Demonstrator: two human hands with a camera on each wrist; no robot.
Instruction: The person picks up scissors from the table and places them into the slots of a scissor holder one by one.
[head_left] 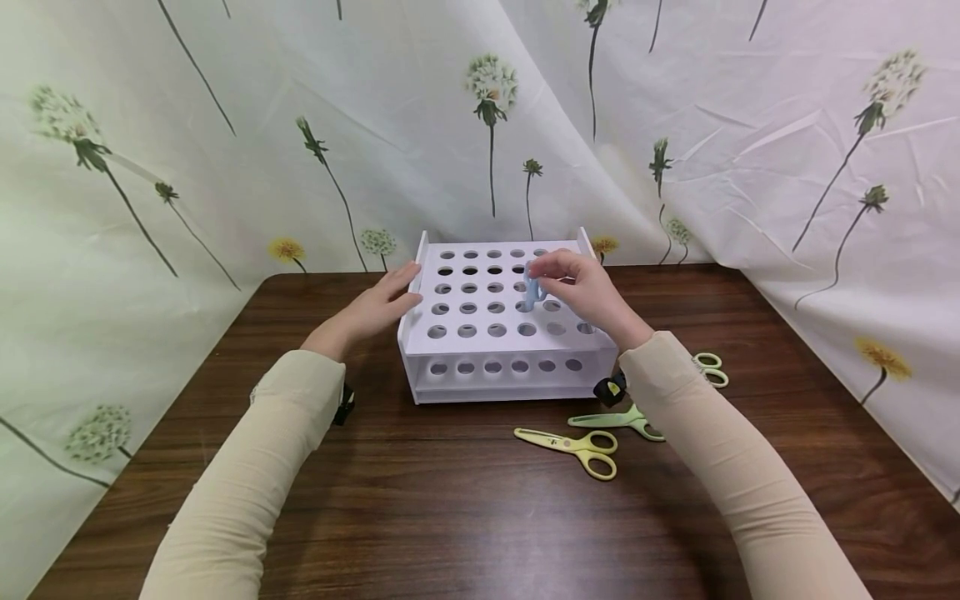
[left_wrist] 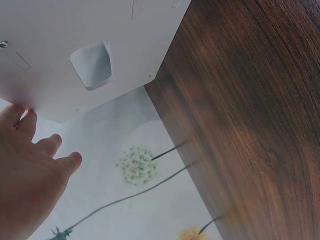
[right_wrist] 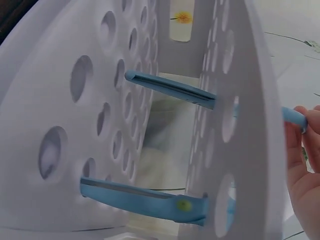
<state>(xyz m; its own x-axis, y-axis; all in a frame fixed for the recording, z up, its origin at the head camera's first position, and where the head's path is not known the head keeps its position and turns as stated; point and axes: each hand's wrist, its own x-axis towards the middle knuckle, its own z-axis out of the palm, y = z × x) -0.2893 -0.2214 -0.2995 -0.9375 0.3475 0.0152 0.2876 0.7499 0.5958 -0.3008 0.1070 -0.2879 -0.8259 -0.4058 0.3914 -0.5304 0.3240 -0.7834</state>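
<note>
Scissors (head_left: 532,293) in pale blue pass down through the white rack's (head_left: 502,392) upper shelf, in the fourth hole from the left, second row from the front. Below that shelf, their slim blade slants, a dark slit running along it; its rounded tip is close to a lower-shelf hole, though I cannot tell whether it has entered.

Above, the right hand (head_left: 581,287) pinches the blue handle between thumb and fingers, wrist bent in from the right. The left hand (head_left: 367,310) holds nothing; its fingers reach forward, thumb apart, fingertips touching the rack's left side panel.

Besides these scissors, the rack holds a second blue blade (right_wrist: 145,199) with a yellow-green dot, nearer the right wrist's camera, spanning the two shelves.

On the dark wooden table (head_left: 420,500), yellow scissors (head_left: 577,445) and green scissors (head_left: 628,417) lie before the rack; light-green handles (head_left: 707,367) show beyond the right sleeve (head_left: 720,442)
</note>
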